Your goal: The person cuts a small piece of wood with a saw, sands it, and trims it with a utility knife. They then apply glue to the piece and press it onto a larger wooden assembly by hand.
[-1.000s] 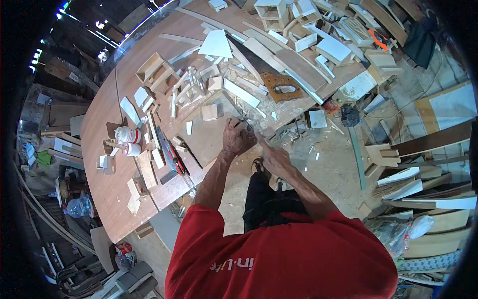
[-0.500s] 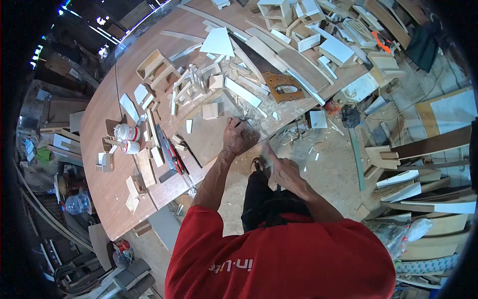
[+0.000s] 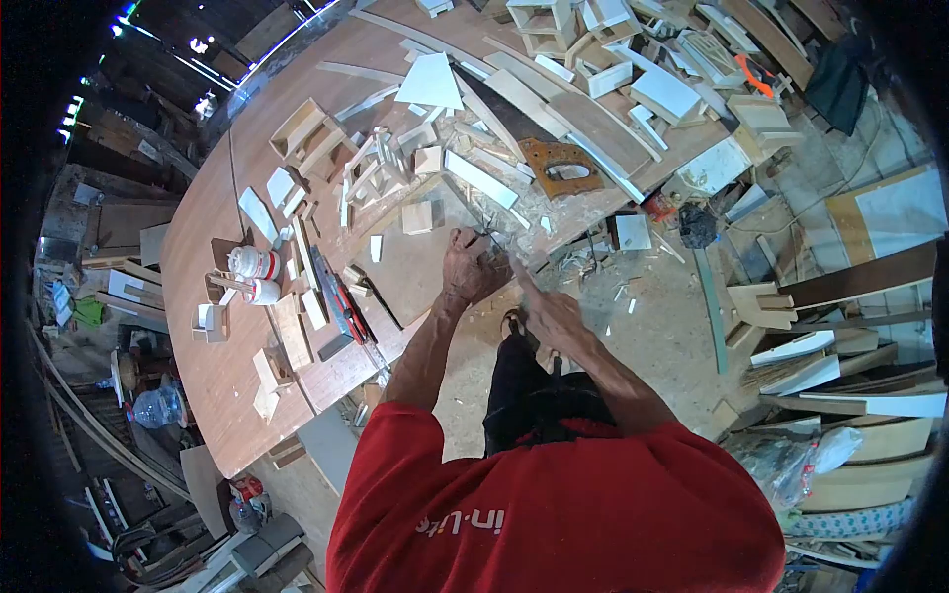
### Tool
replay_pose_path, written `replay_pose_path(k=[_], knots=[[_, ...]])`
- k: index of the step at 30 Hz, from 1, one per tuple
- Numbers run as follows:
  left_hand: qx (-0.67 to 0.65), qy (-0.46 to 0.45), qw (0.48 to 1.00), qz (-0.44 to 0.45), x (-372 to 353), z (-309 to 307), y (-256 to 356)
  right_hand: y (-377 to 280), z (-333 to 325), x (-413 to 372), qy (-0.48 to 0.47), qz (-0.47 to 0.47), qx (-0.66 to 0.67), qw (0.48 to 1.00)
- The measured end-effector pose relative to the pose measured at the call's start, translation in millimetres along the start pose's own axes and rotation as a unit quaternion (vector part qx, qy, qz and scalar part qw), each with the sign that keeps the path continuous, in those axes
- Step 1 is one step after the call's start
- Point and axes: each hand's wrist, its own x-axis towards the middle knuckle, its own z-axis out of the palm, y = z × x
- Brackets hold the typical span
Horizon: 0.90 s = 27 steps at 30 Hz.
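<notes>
My left hand [image 3: 472,269] is at the near edge of the worktable, fingers curled and pressed down by the wood scraps. Whatever lies under them is hidden. Just right of it, beyond the table edge, my right hand [image 3: 556,318] has its fingers folded and the index finger stretched toward the left hand. I cannot make out what it grips. A small wooden block [image 3: 418,217] sits on a flat board [image 3: 395,262] ahead of my left hand. The handsaw [image 3: 561,170] with a wooden handle lies farther up, beside a white strip [image 3: 481,180].
Left on the worktable [image 3: 213,395] are white jars [image 3: 253,263], red-handled pliers [image 3: 351,314] and wooden offcuts. Small wooden frames [image 3: 549,25] pile up at the far right. Boards [image 3: 840,405] lean at right above a floor [image 3: 633,346] strewn with chips.
My right hand has shifted slightly up and left, closer to my left hand, and looks less blurred. The left hand stays at the table edge.
</notes>
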Motion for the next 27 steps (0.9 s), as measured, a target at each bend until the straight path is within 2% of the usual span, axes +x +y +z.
replay_pose_path(k=[1,5,7,11,14,20,25,26,27], knots=[[0.000,0.000,1.000,0.000,-1,2,-2,0,4,9,0.025,-0.027,0.006,0.999],[0.014,-0.017,1.000,0.002,-3,1,-2,2,2,-7,0.029,-0.036,0.038,0.998],[0.007,-0.009,1.000,-0.006,-2,1,0,-11,-20,-25,-0.036,0.027,-0.005,0.999],[0.003,0.003,1.000,-0.007,-5,4,-7,-14,-17,-5,-0.040,0.026,0.011,0.999],[0.006,0.001,1.000,-0.014,1,-2,1,-3,2,8,0.009,-0.014,0.007,1.000],[0.024,-0.015,0.999,-0.044,-12,9,-10,-13,-21,-24,-0.043,0.031,0.001,0.999],[0.022,-0.027,0.999,-0.018,-4,1,-6,-5,-2,13,0.018,-0.041,0.033,0.998],[0.018,-0.024,0.999,-0.025,-3,0,-2,-2,-1,6,0.018,-0.039,0.034,0.999],[0.014,-0.021,0.999,-0.032,-1,-3,4,-13,-17,-5,-0.019,0.002,0.015,1.000]])
